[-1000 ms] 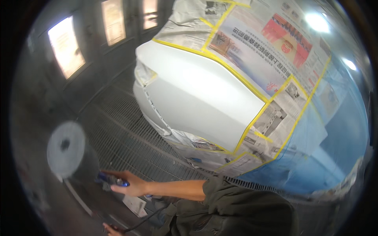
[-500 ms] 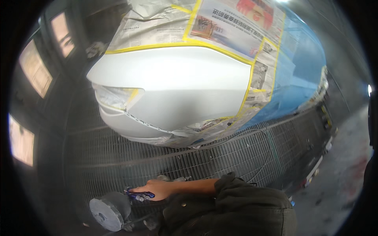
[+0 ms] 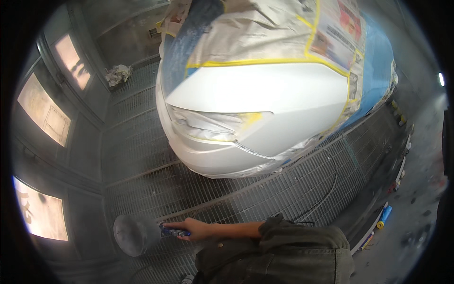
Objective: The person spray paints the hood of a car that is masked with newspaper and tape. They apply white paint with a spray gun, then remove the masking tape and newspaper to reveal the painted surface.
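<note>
My right hand (image 3: 196, 229) reaches in at the lower middle from a dark green sleeve, its fingers closed around a blue and silver spray gun (image 3: 175, 232). On the gun sits a large round translucent cup (image 3: 137, 235), smeared by motion. Beyond the hand, a white car's front fender and hood panel (image 3: 274, 87) lies bare inside yellow masking tape (image 3: 255, 61). Crumpled film and tape cover the headlight (image 3: 208, 124). The gun is apart from the car. My left hand is out of view.
Newspaper sheets (image 3: 265, 33) and blue film (image 3: 376, 73) wrap the rest of the car. A metal grating floor (image 3: 227, 201) with a loose hose (image 3: 335, 175) runs along it. Lit wall panels (image 3: 45, 109) stand left, near a crumpled bundle (image 3: 118, 75). A blue roll (image 3: 385, 217) lies right.
The view has turned left, so the car sits farther right and its front shows more. My right hand still grips the spray gun, and its cup is tilted differently.
</note>
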The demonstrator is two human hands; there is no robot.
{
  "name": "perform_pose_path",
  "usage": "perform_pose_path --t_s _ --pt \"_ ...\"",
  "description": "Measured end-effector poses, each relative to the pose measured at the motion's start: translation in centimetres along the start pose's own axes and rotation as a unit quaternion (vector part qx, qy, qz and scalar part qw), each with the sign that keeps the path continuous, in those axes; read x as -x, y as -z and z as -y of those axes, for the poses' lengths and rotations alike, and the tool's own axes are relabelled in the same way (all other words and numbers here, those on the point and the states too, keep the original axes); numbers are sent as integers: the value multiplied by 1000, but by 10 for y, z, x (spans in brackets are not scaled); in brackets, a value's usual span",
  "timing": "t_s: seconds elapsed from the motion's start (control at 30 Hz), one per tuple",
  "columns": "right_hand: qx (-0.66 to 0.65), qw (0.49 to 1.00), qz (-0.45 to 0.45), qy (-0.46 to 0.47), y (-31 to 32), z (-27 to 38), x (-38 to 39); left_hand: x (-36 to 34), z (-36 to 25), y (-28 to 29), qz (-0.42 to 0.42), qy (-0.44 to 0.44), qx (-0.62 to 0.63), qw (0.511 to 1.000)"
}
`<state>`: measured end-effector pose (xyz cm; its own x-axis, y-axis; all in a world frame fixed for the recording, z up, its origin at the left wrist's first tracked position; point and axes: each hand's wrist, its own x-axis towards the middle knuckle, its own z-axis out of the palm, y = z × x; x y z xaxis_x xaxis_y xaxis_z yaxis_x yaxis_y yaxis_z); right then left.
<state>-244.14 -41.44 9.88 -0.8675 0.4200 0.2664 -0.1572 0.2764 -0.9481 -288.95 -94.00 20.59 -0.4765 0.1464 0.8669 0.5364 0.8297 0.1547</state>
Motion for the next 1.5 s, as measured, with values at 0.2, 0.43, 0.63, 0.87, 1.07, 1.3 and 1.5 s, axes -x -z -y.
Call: perform_pose_path --t_s 0.2,0.43,0.63,0.87,1.07,1.3,1.5 --pt "52 999 -4 -11 -50 -30 -98 190 -91 -131 440 62 7 896" --pt "24 998 -33 -51 -118 -52 -244 210 -222 -248 638 18 239 732" --pt "25 995 -23 -91 -194 -61 -373 177 -169 -333 689 63 265 671" --pt "46 981 185 -26 -310 -76 -523 212 78 -357 681 334 50 650" --pt "92 919 381 -24 -417 -97 -630 318 88 -242 569 645 -72 506" --pt "136 738 661 27 -579 -118 -758 359 -117 -312 345 873 -49 340" --pt "72 530 818 213 -740 -91 -779 301 -250 -476 68 952 -59 292"
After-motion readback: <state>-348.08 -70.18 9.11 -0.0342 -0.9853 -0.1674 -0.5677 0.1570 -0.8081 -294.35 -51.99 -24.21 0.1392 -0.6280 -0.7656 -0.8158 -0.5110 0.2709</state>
